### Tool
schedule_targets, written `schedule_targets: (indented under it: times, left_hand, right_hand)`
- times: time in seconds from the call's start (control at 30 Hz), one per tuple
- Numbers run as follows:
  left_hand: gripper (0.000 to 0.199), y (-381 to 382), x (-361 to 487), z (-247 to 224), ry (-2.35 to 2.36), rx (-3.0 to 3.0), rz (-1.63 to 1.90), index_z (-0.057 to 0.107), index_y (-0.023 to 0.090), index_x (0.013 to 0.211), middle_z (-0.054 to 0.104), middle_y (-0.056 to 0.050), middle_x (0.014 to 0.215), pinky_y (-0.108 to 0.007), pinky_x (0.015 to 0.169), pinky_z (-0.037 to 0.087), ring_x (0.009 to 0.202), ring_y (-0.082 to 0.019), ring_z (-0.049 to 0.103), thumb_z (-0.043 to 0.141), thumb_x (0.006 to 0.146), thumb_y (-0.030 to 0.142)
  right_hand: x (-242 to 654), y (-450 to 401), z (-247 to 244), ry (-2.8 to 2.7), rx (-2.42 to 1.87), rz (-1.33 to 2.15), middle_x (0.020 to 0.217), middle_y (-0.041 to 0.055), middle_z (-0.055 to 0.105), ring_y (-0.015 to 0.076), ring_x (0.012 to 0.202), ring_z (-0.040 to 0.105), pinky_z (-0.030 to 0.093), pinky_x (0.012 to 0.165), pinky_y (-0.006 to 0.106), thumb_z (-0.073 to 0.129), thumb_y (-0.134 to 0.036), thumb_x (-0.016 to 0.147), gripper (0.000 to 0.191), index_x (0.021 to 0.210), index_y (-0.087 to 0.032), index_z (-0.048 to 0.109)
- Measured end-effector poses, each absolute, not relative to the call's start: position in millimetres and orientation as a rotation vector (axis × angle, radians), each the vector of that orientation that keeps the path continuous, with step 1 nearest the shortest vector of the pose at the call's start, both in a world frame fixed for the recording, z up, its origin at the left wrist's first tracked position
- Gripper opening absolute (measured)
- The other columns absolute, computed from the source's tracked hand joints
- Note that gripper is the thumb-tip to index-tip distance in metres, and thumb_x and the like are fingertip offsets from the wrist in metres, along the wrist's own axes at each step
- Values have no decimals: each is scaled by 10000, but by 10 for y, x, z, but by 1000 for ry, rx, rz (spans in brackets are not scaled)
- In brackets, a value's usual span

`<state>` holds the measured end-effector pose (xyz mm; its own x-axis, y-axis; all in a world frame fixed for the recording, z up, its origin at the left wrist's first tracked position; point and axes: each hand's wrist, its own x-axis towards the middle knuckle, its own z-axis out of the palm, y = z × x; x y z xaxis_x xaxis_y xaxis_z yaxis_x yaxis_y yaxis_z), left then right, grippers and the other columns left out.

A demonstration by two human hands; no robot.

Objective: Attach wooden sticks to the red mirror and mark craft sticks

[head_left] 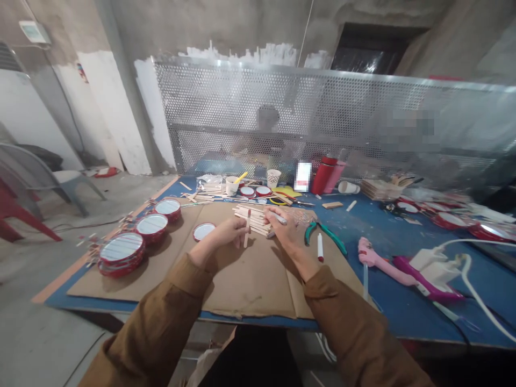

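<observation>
The blue flat-topped table (pixel 342 217) bore a creased brown cardboard sheet (pixel 258 279), perhaps to shield it; on the sheet, flat pale wooden sticks (pixel 258 224) lay roughly side by side, likely for easy reach; the right hand (pixel 284 232) grasped a slim whitish marker (pixel 279 217) near them; the left hand (pixel 229 232) pinched one narrow, red-marked wooden stick (pixel 246 237), seemingly to leave its face exposed.

The worktop (pixel 407 317) is blue, the cardboard (pixel 258 285) brown. At left, drums (pixel 122 248) are red with white tops. At right, pliers (pixel 331 237) are teal; one glue gun (pixel 387 263) is pink, another (pixel 441 292) magenta.
</observation>
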<state>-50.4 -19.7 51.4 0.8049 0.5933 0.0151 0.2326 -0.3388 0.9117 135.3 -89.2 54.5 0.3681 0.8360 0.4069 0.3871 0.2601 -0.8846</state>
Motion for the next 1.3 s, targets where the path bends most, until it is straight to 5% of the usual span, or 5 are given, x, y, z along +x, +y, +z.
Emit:
schedule_targets:
  times: [0.13,0.33,0.97,1.3]
  left_hand:
    - [301,-207,-487,495,621,1894,458,516,178,780,540,40,532,-224,478,404,461,-99,531,587,865,458]
    - [266,-160,-446,421,655,1851,459,523,169,777,558,22,555,-241,499,434,470,-104,532,585,870,411]
    - [257,-207,-477,480,607,1910,474,520,175,785,539,39,512,-219,477,411,448,-97,524,544,900,404]
    - [273,-211,-468,469,623,1911,480,518,178,775,547,36,522,-223,466,398,438,-98,523,556,889,423]
  right_hand:
    - [1272,-999,652,-1172,-1269,418,659,5,610,137,595,581,478,526,232,543,-535,818,374,776,-175,637]
    - [1214,-1080,691,-1135,-1229,481,610,-22,601,126,513,562,424,427,208,579,-482,795,302,832,-183,580]
    - [1105,-1118,654,-1597,-1296,306,717,31,672,179,646,603,482,649,296,516,-406,828,227,823,-206,622]
    - [1121,-1093,592,-1593,-1335,329,719,33,679,182,645,611,465,625,292,517,-444,843,283,844,-188,638]
